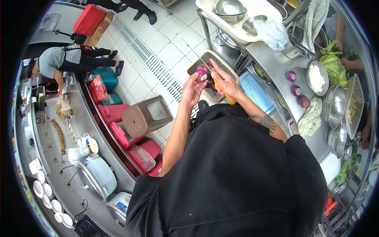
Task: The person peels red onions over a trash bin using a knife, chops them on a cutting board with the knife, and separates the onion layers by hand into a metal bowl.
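A purple onion, with a pale patch showing, is held in the fingers of my left hand. My right hand grips a knife by its orange handle; the thin blade rises near the onion. Below both hands stands a beige bin with dark reddish scraps inside. Three more purple onions lie on the steel counter to the right, beside a bowl of white food and a pale green cloth.
A brown stool stands left of my arm, near red bins. One person bends over the left counter; a co-worker's hands are by the leafy vegetables. A blue container sits low right.
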The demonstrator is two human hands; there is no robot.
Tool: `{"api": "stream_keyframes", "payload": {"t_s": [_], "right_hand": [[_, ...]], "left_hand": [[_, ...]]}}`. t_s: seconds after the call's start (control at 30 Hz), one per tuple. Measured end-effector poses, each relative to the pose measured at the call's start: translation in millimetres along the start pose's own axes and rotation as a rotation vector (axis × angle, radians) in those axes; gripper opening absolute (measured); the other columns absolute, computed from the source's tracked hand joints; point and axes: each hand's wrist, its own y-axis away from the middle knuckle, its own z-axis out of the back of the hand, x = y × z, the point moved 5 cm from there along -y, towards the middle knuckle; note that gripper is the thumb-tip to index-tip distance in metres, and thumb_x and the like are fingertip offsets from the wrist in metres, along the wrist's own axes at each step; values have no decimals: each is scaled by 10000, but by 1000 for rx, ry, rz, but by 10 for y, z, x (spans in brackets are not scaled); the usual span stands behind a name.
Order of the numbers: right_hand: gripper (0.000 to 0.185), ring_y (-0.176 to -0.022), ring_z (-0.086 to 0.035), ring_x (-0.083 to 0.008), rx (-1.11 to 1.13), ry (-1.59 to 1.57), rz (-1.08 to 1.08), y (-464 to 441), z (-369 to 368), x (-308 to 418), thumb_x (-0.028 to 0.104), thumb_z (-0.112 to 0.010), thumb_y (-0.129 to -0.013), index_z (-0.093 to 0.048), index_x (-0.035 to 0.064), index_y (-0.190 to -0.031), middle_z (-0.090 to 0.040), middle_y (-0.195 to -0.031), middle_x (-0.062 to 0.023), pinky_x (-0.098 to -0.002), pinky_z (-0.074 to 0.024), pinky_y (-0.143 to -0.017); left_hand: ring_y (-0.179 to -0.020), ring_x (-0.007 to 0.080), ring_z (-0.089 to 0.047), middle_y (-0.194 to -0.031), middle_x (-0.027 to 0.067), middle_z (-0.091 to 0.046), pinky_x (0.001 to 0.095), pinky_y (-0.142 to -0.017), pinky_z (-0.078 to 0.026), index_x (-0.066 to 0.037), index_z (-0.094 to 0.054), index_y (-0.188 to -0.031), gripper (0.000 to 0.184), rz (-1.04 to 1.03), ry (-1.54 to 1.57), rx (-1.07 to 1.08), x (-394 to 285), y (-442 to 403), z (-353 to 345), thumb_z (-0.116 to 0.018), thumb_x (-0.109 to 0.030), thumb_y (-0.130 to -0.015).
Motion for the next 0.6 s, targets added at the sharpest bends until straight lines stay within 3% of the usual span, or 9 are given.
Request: {"api": "stream_keyframes", "payload": {"t_s": [0.1,0.23,0.27,0.33,0.37,0.43,0.5,0.53,0.6], "right_hand": [[552,-490,-413,-44,91,24,-43,-46,48,-41,433,-450,-1050,-382,157,-1524,-423,-608,53,-208,-338,-412],[551,-482,-409,-48,41,78,-9,-111,92,-104,435,-453,-1049,-413,129,-1506,-467,-609,43,-218,-346,-426],[549,-748,-551,-148,-23,222,11,-178,162,-210,457,-442,-1041,-443,134,-1484,-592,-843,-63,-272,-432,-660],[550,-1013,-693,-249,-86,366,32,-202,189,-184,480,-431,-1032,-473,140,-1463,-717,-1077,-170,-327,-519,-894],[566,-1173,-597,-282,-89,394,-35,-192,210,-214,489,-430,-1027,-479,119,-1452,-635,-1229,-193,-349,-454,-990],[584,-1334,-500,-315,-94,422,-102,-160,205,-228,498,-429,-1021,-485,98,-1442,-553,-1381,-216,-370,-388,-1086],[590,-1297,-535,-327,-107,540,104,-126,140,-98,481,-457,-1011,-469,89,-1452,-584,-1348,-212,-369,-412,-1064],[590,-1297,-535,-327,-108,539,104,-108,122,-66,481,-457,-1011,-469,89,-1452,-584,-1348,-212,-369,-412,-1064],[553,-1398,-417,-313,0,488,76,-86,57,-21,395,-492,-1016,-457,54,-1451,-471,-1463,-224,-360,-357,-1114]], "left_hand": [[-902,237,-655,-1013,123,-648,308,-802,-576,7,-601,-1159,321,-4,-19,-35,-5,0,-13,-637,-248,-968],[-894,239,-656,-1003,127,-644,303,-793,-583,14,-600,-1151,320,2,-19,-44,-1,1,-43,-635,-247,-970],[-893,239,-656,-1002,127,-645,304,-794,-584,16,-599,-1151,318,-2,-18,-38,-4,-2,-46,-632,-244,-972],[-891,240,-657,-1001,128,-645,305,-796,-585,18,-599,-1151,315,-7,-17,-32,-18,-4,-53,-629,-241,-973],[-891,239,-657,-999,128,-646,306,-797,-586,20,-600,-1145,311,-1,-20,-32,-17,-2,-54,-626,-239,-975],[-890,237,-657,-998,128,-647,308,-799,-586,22,-601,-1139,307,5,-23,-32,-29,17,-97,-623,-238,-977],[-885,219,-653,-980,118,-645,303,-814,-586,23,-606,-1125,303,8,-19,-22,-26,28,-127,-622,-241,-977],[-885,219,-653,-980,118,-645,303,-814,-586,23,-606,-1125,303,8,-20,-22,-12,18,-117,-622,-241,-977],[-883,201,-644,-953,100,-635,292,-827,-584,15,-611,-1100,289,4,28,-22,11,-11,-102,-618,-249,-981]]}}
